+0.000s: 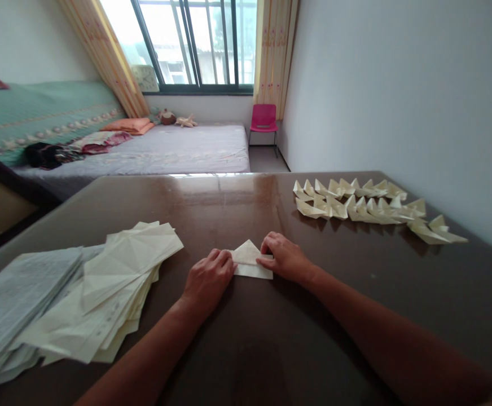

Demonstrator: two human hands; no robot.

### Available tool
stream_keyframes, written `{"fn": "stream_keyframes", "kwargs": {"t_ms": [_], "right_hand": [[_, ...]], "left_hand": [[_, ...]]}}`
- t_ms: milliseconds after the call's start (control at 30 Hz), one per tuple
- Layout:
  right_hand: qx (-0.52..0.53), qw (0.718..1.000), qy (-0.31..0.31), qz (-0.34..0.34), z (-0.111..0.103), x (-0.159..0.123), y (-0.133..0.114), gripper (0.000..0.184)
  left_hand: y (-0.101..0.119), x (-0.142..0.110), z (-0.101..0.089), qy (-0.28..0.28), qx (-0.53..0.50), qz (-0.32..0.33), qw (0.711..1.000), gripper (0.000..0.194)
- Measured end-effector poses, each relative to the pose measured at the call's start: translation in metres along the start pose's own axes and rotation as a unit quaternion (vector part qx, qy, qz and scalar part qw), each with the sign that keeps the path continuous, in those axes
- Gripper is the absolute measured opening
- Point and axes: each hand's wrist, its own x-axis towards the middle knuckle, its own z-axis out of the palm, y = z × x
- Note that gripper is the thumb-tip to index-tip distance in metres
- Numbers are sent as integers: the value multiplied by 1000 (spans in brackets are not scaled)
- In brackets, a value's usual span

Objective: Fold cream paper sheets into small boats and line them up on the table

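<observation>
A cream sheet of paper (250,262), folded to a triangular peak with a flat strip along its near edge, lies on the brown table between my hands. My left hand (210,276) is closed at the sheet's left end, its fingers curled over the paper there. At the other end, my right hand (286,256) pinches the right side of the sheet, thumb toward the strip and fingers behind. Parts of both paper ends are hidden beneath the fingers.
On the left lie a pile of creased cream sheets (123,265) and a stack of printed paper (21,293). Rows of folded paper boats (356,208) stand at the table's (212,208) far right, near the wall. Beyond are a bed (195,149) and a pink chair (263,118).
</observation>
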Motion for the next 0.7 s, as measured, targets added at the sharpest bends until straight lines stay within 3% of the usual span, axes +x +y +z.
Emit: {"fn": "stream_keyframes", "kwargs": {"t_ms": [167, 267, 433, 533, 700], "right_hand": [[163, 986, 11, 20, 4, 3, -2, 12], [243, 969, 39, -10, 3, 2, -8, 12], [295, 952, 37, -72, 5, -2, -15, 15], [329, 939, 50, -83, 8, -2, -16, 13], [357, 932, 61, -22, 13, 4, -8, 17]], "left_hand": [[0, -1, 3, 2, -20, -14, 1000, 21], [0, -1, 3, 49, -50, -31, 997, 20], [1, -2, -4, 130, -51, -19, 990, 42], [1, -2, -7, 120, -82, -21, 989, 34], [1, 1, -3, 114, -221, -97, 964, 18]]}}
